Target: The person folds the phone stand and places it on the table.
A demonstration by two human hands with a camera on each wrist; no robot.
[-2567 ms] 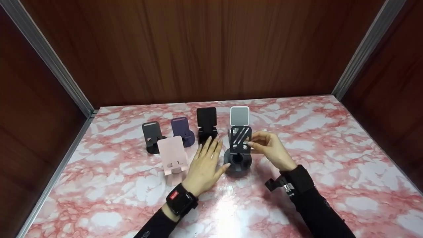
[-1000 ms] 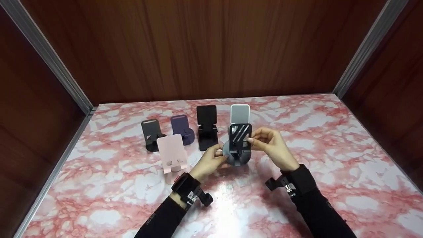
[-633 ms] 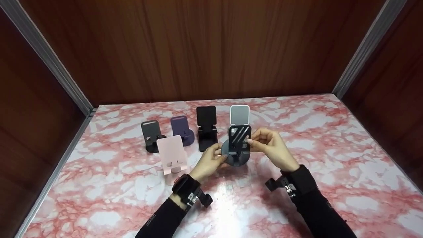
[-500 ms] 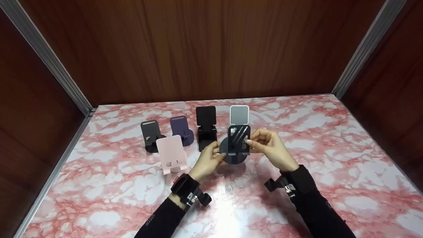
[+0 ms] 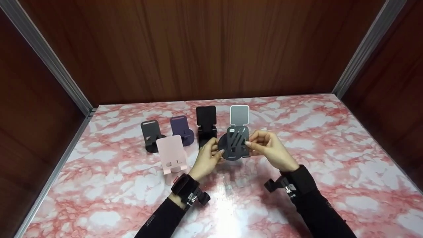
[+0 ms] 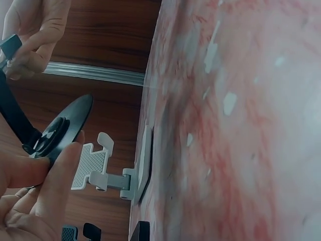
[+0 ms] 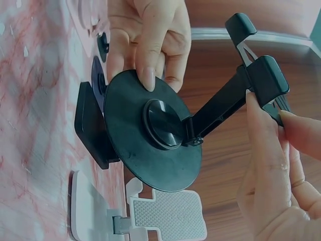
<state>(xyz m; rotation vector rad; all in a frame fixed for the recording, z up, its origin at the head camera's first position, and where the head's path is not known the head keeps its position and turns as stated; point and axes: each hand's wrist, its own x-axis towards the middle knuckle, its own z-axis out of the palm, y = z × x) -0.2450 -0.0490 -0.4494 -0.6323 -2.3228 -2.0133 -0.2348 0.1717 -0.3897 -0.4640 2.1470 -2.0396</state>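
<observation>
Between my two hands is a dark grey phone stand [image 5: 237, 142] with a round base and a slotted back plate. It is tilted and held up off the table. My left hand [image 5: 205, 160] pinches the rim of the round base [image 7: 135, 145], thumb on the upper face. With thumb and fingers, my right hand [image 5: 271, 148] pinches the right edge of the slotted plate. In the right wrist view the arm [image 7: 220, 108] joins base and plate at a hinge. Behind the held stand, a white and grey phone stand [image 5: 239, 114] is partly hidden.
A pink phone stand [image 5: 172, 152] stands left of my left hand. Behind it are a grey stand [image 5: 150, 132] and a purple stand [image 5: 180, 126]. A black stand [image 5: 206, 115] stands behind my left hand. Wooden panels enclose the marbled table [image 5: 297, 205].
My left hand went from lying flat beside the stand to pinching its base. The base has risen and tipped up leftward, behind the plate. My right hand keeps its pinch.
</observation>
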